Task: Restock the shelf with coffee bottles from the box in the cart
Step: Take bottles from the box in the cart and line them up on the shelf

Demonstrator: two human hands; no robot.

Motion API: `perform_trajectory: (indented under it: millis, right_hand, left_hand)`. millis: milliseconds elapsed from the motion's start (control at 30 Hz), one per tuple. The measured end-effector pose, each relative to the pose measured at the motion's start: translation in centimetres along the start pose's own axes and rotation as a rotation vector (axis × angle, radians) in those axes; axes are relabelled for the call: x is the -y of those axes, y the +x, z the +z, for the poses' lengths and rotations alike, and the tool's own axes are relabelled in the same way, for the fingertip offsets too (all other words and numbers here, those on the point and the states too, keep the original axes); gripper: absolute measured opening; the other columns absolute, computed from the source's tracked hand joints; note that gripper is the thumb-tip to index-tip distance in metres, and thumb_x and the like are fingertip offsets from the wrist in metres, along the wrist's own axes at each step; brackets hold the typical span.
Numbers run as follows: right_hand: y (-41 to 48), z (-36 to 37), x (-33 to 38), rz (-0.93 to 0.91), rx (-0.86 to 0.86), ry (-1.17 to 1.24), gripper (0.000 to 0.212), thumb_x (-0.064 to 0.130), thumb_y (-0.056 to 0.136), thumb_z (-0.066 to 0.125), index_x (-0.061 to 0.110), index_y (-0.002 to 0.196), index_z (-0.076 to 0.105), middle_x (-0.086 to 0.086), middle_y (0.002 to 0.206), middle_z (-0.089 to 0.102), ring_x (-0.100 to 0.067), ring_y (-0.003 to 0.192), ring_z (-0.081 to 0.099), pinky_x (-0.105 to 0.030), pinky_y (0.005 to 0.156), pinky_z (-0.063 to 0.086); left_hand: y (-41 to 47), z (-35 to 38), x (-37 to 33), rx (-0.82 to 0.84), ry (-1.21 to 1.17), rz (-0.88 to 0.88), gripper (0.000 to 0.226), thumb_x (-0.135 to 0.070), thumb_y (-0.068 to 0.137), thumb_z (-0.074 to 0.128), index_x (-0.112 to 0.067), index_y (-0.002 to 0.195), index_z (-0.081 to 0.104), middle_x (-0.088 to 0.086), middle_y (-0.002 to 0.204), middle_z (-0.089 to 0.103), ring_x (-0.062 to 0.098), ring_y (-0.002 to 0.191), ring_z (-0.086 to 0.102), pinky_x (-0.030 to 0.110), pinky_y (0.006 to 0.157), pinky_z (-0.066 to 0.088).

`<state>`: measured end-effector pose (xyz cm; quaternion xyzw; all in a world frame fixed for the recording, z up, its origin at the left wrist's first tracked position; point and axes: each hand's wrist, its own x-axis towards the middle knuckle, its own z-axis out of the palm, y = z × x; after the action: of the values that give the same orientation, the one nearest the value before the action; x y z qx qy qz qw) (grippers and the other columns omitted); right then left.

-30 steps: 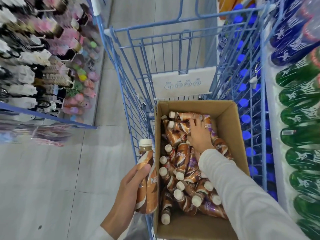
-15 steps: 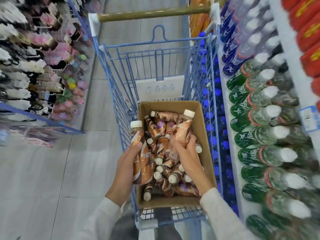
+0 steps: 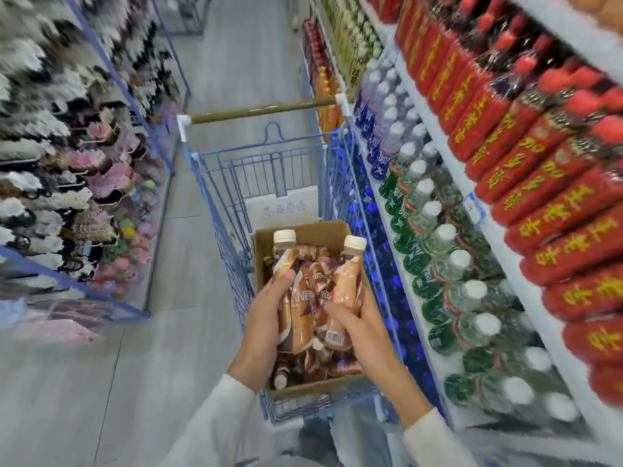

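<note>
Left hand (image 3: 266,318) wrapped round cream-capped brown plastic coffee bottle (image 3: 298,318); second such bottle (image 3: 349,281) gripped by right hand (image 3: 360,328) at 3 o'clock, above open cardboard box (image 3: 323,229).

1. Left sleeve (image 3: 215,423): long, plain, off-white cloth, ending in a cuff at the wrist.
2. Right sleeve (image 3: 438,443): the same off-white cloth and cuff.
3. Left hand (image 3: 266,318) and right hand (image 3: 367,332): both bare.

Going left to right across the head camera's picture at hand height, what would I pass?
rack of hanging accessories → left hand → coffee bottle it grips → second coffee bottle → green bottles → red bottles
</note>
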<state>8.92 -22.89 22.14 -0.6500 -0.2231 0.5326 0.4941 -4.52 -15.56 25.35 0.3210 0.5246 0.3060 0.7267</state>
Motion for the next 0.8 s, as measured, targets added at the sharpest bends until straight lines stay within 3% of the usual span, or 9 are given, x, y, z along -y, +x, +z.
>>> perform_trajectory:
  millis: [133, 233, 333, 400, 467, 533, 600, 667, 800]
  right_hand:
    - [-5.3, 0.4, 0.4, -0.085, -0.101, -0.029, 0.049, 0.038, 0.089, 0.073, 0.039, 0.132, 0.050, 0.020, 0.109, 0.071, 0.000, 0.099, 0.069, -0.042, 0.099, 0.051]
    - [-9.3, 0.5, 0.2, -0.111, -0.207, 0.006, 0.038, 0.036, 0.089, 0.073, 0.043, 0.121, 0.053, 0.018, 0.106, 0.072, -0.001, 0.096, 0.069, -0.043, 0.100, 0.051]
    - [-13.0, 0.0, -0.3, -0.133, -0.285, 0.032, 0.034, 0.041, 0.085, 0.074, 0.053, 0.109, 0.054, 0.018, 0.103, 0.072, -0.006, 0.097, 0.071, -0.048, 0.097, 0.053]
    - [-15.4, -0.5, -0.6, -0.128, -0.342, 0.056, 0.036, 0.038, 0.087, 0.074, 0.047, 0.115, 0.053, 0.013, 0.101, 0.073, -0.010, 0.092, 0.073, -0.050, 0.092, 0.056]
    - [-17.5, -1.1, -0.7, -0.126, -0.400, 0.096, 0.050, 0.035, 0.088, 0.074, 0.032, 0.130, 0.049, 0.008, 0.107, 0.072, -0.012, 0.093, 0.073, -0.046, 0.090, 0.058]
    - [-19.4, -1.9, -0.8, -0.133, -0.460, 0.113, 0.058, 0.036, 0.086, 0.076, 0.029, 0.135, 0.047, 0.005, 0.115, 0.070, -0.011, 0.096, 0.072, -0.037, 0.087, 0.060]
    - [-21.4, -2.8, -0.9, -0.170, -0.518, 0.117, 0.040, 0.030, 0.089, 0.074, 0.035, 0.122, 0.051, 0.006, 0.109, 0.071, -0.007, 0.092, 0.072, -0.028, 0.082, 0.059]
    - [-23.4, -3.8, -1.0, -0.189, -0.574, 0.120, 0.033, 0.027, 0.091, 0.072, 0.036, 0.117, 0.054, 0.008, 0.101, 0.073, -0.006, 0.090, 0.072, -0.028, 0.081, 0.058]
    - [-27.1, -5.9, -1.6, -0.231, -0.698, 0.184, 0.028, 0.020, 0.092, 0.071, 0.026, 0.114, 0.056, -0.007, 0.107, 0.071, -0.012, 0.088, 0.073, -0.022, 0.071, 0.056]
  left_hand:
    - [-2.9, -0.6, -0.2, 0.130, 0.061, 0.023, 0.032, -0.040, 0.095, 0.059, -0.016, 0.110, 0.074, 0.013, 0.104, 0.077, 0.030, 0.095, 0.075, 0.044, 0.087, 0.057]
    - [-5.1, -0.6, 0.2, 0.222, 0.077, 0.025, 0.031, -0.040, 0.093, 0.062, -0.015, 0.108, 0.075, 0.017, 0.108, 0.076, 0.033, 0.098, 0.072, 0.049, 0.094, 0.055]
    - [-7.4, 0.0, 1.0, 0.336, 0.116, 0.030, 0.029, -0.039, 0.093, 0.062, -0.017, 0.103, 0.078, 0.014, 0.102, 0.077, 0.028, 0.091, 0.074, 0.044, 0.089, 0.056]
    - [-8.8, 0.8, 1.6, 0.416, 0.140, 0.023, 0.026, -0.040, 0.089, 0.064, -0.020, 0.091, 0.081, 0.011, 0.094, 0.077, 0.027, 0.082, 0.073, 0.042, 0.084, 0.056]
    - [-10.1, 1.7, 2.2, 0.470, 0.148, -0.005, 0.026, -0.043, 0.083, 0.068, -0.019, 0.083, 0.080, 0.012, 0.087, 0.075, 0.026, 0.074, 0.070, 0.042, 0.080, 0.054]
    - [-11.3, 2.7, 2.7, 0.508, 0.172, -0.035, 0.028, -0.042, 0.083, 0.069, -0.017, 0.087, 0.079, 0.018, 0.088, 0.073, 0.028, 0.074, 0.069, 0.045, 0.081, 0.054]
    - [-12.4, 3.8, 3.2, 0.535, 0.197, -0.061, 0.034, -0.042, 0.087, 0.068, -0.010, 0.096, 0.078, 0.024, 0.095, 0.072, 0.032, 0.077, 0.068, 0.047, 0.081, 0.057]
    - [-13.5, 5.2, 3.7, 0.577, 0.203, -0.100, 0.035, -0.041, 0.089, 0.067, -0.008, 0.097, 0.077, 0.022, 0.092, 0.072, 0.032, 0.075, 0.068, 0.042, 0.074, 0.058]
    - [-16.2, 9.1, 5.2, 0.704, 0.259, -0.109, 0.033, -0.041, 0.089, 0.068, -0.011, 0.096, 0.077, 0.014, 0.085, 0.074, 0.027, 0.072, 0.069, 0.041, 0.075, 0.056]
